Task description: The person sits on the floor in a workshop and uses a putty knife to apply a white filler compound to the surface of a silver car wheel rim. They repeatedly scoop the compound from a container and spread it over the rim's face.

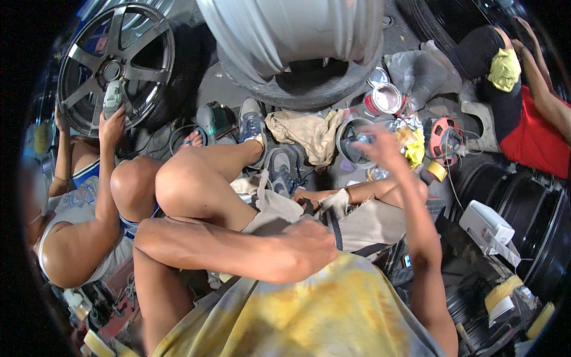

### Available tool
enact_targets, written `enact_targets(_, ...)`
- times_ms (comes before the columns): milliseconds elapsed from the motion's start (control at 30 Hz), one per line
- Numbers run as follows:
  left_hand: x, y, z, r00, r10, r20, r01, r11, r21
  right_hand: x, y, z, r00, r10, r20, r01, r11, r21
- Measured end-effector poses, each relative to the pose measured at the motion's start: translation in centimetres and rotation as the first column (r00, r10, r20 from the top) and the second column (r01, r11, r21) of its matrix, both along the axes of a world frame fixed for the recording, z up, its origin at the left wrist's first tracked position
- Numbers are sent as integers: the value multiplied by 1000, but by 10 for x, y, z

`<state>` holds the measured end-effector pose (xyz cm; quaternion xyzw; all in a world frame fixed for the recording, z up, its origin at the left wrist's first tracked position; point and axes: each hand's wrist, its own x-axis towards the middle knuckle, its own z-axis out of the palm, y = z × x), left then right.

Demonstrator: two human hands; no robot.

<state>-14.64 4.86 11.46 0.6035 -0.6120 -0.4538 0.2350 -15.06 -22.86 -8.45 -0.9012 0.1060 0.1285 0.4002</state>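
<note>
My left hand is closed in front of my lap, with the dark end of something poking out past the fingers. What that thing is, I cannot make out. Farther out, my right hand reaches over a round clear container, its fingers smeared by motion. Whether it touches the container I cannot tell. Beyond it stands an open red can with pale contents. Crumpled silver and yellow wrapping lies to the right of this hand, and a beige cloth to its left.
A large silver wheel rim rests on a tyre ahead. At left, a co-worker holds a grey power tool against a dark spoked wheel. A green power tool, red cable reel and another person's red garment are nearby.
</note>
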Motion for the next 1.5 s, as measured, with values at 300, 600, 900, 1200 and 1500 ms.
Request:
enact_targets(300,26,6,35,834,-164,527,166,985,44,28,185,-106,889,334,-313,-388,912,-130)
enact_targets(600,20,-2,28,893,-111,435,32,982,185,35,180,-70,978,205,31,-205,979,19)
enact_targets(900,20,-10,17,843,-63,535,-70,972,223,89,107,-148,860,306,-408,-508,457,-730)
enact_targets(1200,92,15,15,684,685,250,-547,709,-444,49,93,-49,922,269,280,-197,946,-259)
enact_targets(1500,115,-43,-16,630,730,265,-718,678,-160,-14,68,88,764,-57,643,49,998,30)
